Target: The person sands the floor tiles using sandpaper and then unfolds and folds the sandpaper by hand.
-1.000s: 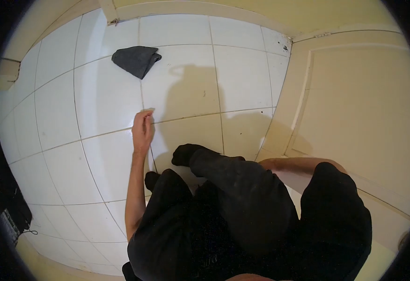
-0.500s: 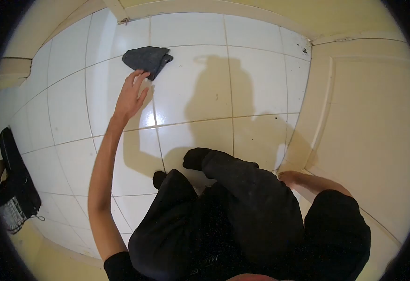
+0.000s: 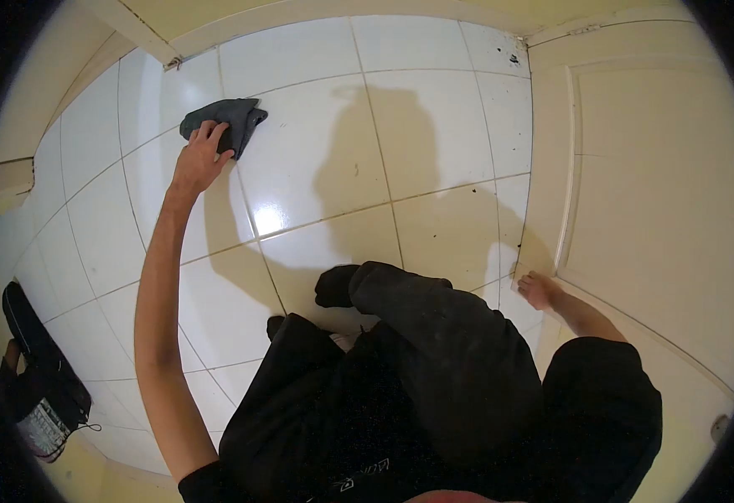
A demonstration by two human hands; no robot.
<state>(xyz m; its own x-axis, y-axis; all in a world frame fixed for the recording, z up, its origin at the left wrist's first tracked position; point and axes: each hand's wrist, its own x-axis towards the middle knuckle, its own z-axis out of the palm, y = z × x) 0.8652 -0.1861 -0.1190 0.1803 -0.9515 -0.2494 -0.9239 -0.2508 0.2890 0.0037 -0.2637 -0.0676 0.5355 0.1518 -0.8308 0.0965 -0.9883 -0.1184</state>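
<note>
- Two bare hands are out, the left one reaching well forward, the right one low by the door (image 3: 652, 176).
- Beneath the fingers of the left hand (image 3: 199, 159) lies the dark grey cloth (image 3: 237, 121), folded and rumpled on the white floor tiles (image 3: 296, 138), towards the far left.
- The left fingers are bent and a little spread over its near side, thumb apart from them; I can't tell whether they pinch any fabric.
- The right hand (image 3: 539, 291) is near the door's bottom corner, fingers curled; from here I can't tell whether it holds or touches anything.
- Between the arms are the person's dark trousers (image 3: 451, 344), with one black-socked foot (image 3: 335, 286) showing in front of them.
- A broad shadow (image 3: 392, 147) falls across the tiles, right of the cloth.
- Over at the far left sits a black item (image 3: 49, 365) with a thin looped cord, well apart from the cloth.
</note>
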